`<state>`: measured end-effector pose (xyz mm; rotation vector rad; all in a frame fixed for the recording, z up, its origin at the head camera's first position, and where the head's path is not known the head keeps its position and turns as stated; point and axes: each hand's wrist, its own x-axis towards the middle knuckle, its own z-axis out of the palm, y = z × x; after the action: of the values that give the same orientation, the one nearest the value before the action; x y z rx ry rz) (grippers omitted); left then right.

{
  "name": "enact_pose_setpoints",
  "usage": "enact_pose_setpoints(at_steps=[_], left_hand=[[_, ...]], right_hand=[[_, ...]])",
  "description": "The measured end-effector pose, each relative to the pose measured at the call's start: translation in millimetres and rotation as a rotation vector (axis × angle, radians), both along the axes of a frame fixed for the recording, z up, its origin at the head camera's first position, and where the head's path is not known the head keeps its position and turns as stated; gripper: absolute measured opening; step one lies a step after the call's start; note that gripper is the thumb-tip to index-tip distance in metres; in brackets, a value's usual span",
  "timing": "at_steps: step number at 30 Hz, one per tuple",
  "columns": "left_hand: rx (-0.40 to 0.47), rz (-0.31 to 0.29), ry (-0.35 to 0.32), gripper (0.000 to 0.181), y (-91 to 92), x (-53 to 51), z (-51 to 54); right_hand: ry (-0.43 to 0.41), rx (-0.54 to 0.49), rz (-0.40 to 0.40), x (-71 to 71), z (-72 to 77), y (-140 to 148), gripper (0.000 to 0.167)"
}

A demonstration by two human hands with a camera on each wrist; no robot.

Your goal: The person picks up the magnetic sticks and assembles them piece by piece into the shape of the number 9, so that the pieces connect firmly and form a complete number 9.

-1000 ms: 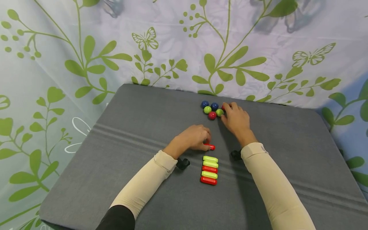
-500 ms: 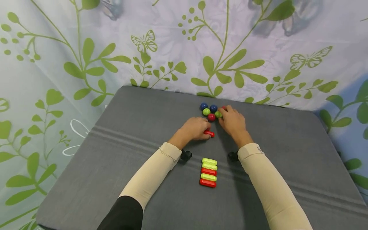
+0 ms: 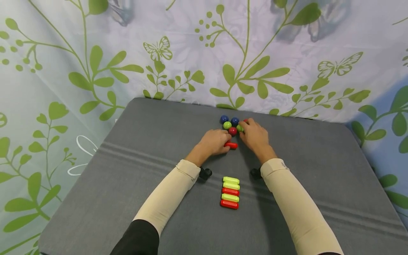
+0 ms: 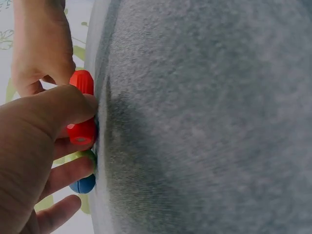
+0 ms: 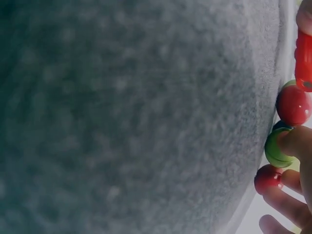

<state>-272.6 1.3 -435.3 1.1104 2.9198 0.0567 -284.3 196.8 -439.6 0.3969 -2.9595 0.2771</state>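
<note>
My left hand (image 3: 214,141) pinches a red ribbed bar (image 4: 82,129) between thumb and fingers, just in front of a cluster of small balls. The bar's free end (image 3: 233,145) points right. My right hand (image 3: 256,137) is at the cluster's right side, its thumb on a green ball (image 5: 279,148) and its forefinger curved over that ball's far side. Its other fingers touch a red ball (image 5: 268,179), mostly hidden in the head view. Another red ball (image 3: 232,131) sits at the cluster's front, with a second green ball (image 3: 227,125) and two blue balls (image 3: 224,119) behind it.
Nearer the person, several red and yellow-green bars (image 3: 230,193) lie stacked in a column on the grey padded table (image 3: 143,191). Behind its far edge hangs a leaf-patterned curtain (image 3: 178,42).
My left hand has carried the red bar forward from near the column to the balls. My right hand has shifted slightly left, from the red ball onto the green one.
</note>
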Motion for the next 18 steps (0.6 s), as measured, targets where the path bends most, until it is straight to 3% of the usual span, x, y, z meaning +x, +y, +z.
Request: enact_pose_setpoints(at_steps=[12,18], left_hand=[[0.009,0.016,0.016,0.019,-0.8,-0.8,6.0],[0.018,0.014,-0.003,0.02,-2.0,-0.3,5.1]], right_hand=[[0.021,-0.028,-0.017,3.4,0.2,2.2,0.031],[-0.014,-0.052,-0.011,9.4,-2.4,11.9,0.031]])
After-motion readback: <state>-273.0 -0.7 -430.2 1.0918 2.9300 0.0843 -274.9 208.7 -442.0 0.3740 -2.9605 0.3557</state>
